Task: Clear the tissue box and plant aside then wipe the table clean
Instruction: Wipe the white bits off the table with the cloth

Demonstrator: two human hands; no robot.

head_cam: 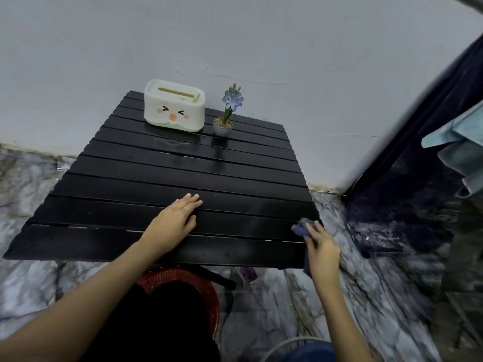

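A low black slatted table [125, 184] stands against a pale wall. At its far edge sits a white tissue box [174, 111] with a cartoon face, and just right of it a small potted plant [226, 114] with a blue flower in a grey pot. My left hand [175, 220] lies flat, fingers together, on the slats near the front edge. My right hand [322, 250] is at the table's front right corner, closed on a dark blue cloth [303, 228] that bunches on the corner and hangs down past the edge.
A red plastic stool [206, 286] stands under the table's front edge. The floor [274, 309] is marbled grey. Dark fabric [407, 199] and light blue cloths [460, 152] hang at the right. A small purple item [248, 273] lies on the floor below the table.
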